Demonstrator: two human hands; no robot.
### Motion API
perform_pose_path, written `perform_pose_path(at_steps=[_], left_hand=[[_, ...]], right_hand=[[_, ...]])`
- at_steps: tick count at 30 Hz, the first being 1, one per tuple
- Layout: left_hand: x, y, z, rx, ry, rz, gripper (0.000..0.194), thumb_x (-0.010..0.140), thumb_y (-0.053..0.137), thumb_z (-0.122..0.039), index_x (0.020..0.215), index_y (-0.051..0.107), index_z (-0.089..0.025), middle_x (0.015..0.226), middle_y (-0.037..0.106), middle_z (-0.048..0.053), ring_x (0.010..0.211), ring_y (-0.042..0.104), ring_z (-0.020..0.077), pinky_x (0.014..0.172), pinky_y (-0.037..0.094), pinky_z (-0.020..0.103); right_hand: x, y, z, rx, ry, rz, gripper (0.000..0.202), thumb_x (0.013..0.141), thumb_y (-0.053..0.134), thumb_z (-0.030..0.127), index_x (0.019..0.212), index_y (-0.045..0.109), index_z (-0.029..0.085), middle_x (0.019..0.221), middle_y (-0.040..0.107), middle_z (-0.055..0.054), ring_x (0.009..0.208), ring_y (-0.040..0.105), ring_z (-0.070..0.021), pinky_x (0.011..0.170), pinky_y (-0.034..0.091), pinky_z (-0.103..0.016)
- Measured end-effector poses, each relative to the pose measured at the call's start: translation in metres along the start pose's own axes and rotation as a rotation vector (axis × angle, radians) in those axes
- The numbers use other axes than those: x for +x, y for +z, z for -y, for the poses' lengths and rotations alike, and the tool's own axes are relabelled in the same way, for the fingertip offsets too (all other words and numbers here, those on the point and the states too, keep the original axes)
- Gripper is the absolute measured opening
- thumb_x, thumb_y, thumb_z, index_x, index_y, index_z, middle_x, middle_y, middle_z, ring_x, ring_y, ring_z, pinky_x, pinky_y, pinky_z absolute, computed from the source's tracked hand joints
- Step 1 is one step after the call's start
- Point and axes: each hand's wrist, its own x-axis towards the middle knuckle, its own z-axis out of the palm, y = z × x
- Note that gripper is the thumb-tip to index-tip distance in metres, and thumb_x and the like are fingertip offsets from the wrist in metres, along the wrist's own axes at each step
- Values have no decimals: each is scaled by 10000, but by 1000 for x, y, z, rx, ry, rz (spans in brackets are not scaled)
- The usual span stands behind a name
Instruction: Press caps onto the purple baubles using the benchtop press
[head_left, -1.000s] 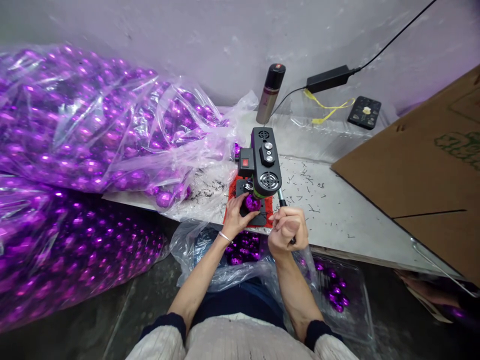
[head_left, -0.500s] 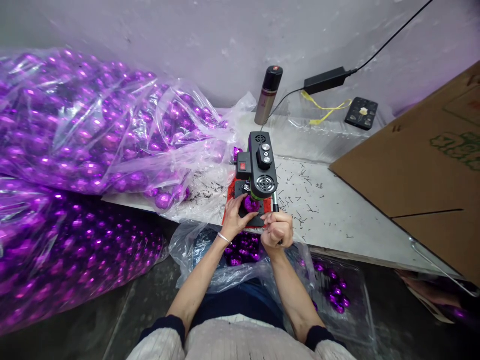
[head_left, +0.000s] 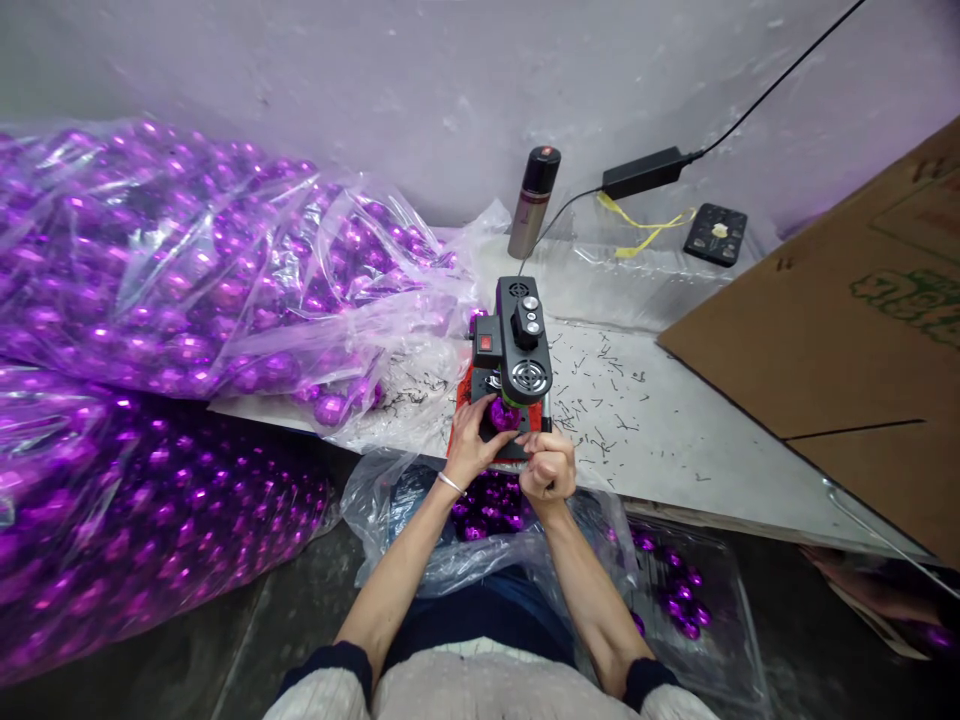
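Since 1 s back the right hand (head_left: 548, 467) has come in toward the machine, from out at 4 o'clock of the base to right against its front edge, fist now lower on the lever. Camera view also tipped slightly; the left hand (head_left: 470, 438) holds the same spot.

Largest first: 2 big clear bags of purple baubles (head_left: 172, 290) fill the left half, 1 stacked on the bench, 1 lower at 8 o'clock. Cardboard sheet (head_left: 840, 340) covers the right side at 3 o'clock. White bench top (head_left: 660, 420) between them is littered with dark shavings; open room lies to the right of the machine, none to the left, where the bag presses close. Bench edge runs just under both hands.

Small bench drill (head_left: 521, 340) stands upright at centre on a red mat (head_left: 460, 420), cable running to 1 o'clock to a power brick (head_left: 643, 172). Spray can (head_left: 533, 202) upright at 12 o'clock, well apart.

Purple bauble (head_left: 504, 413) sits under the drill head, at 1 o'clock of the left hand, which is nearer: fingers curled round its left side, touching. Right hand is a closed fist round the lever handle (head_left: 546, 405), whose long axis runs roughly 12 to 6. Open bag of baubles (head_left: 487, 500) in the lap directly below both wrists.
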Motion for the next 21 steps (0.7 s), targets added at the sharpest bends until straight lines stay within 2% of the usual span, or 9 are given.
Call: perform_pose_path(at_steps=[4,10,13,17,21], left_hand=[[0,-1,0,5,-5,6,626,807,833,-460,1332,605,-206,1220,724,128,1172,679,306,1062,510,508],[0,-1,-1,-18,-18,8,651,795,843,-474,1339,611,-201,1242,720,142,1202,675,315,1087,501,526],[1,-1,-1,-20,-27,12,647,790,850,-460,1340,616,-212,1253,720,137,1212,675,316,1095,500,532],[3,0,-1,-42,-17,9,646,794,849,-455,1340,613,-204,1269,717,142,1216,679,311,1087,516,521],[-3,-2,-3,-65,7,-43,633,820,824,-463,1352,600,-203,1279,716,141,1220,682,300,1082,532,514]], right_hand=[[9,-1,7,-2,0,-22,332,1041,357,297,736,468,228,776,543,12,604,574,-110,538,550,-293],[61,-9,43,-115,164,3,305,996,462,236,693,490,226,717,568,2,591,556,-118,517,443,-278],[78,-10,54,-150,197,31,325,995,474,234,671,486,228,691,575,0,586,546,-124,531,418,-288],[81,-10,54,-159,151,43,342,1005,461,228,663,475,230,669,564,3,600,551,-128,554,421,-289],[78,-10,51,-162,138,39,337,1012,448,216,676,472,227,678,574,3,610,554,-125,572,425,-288]])
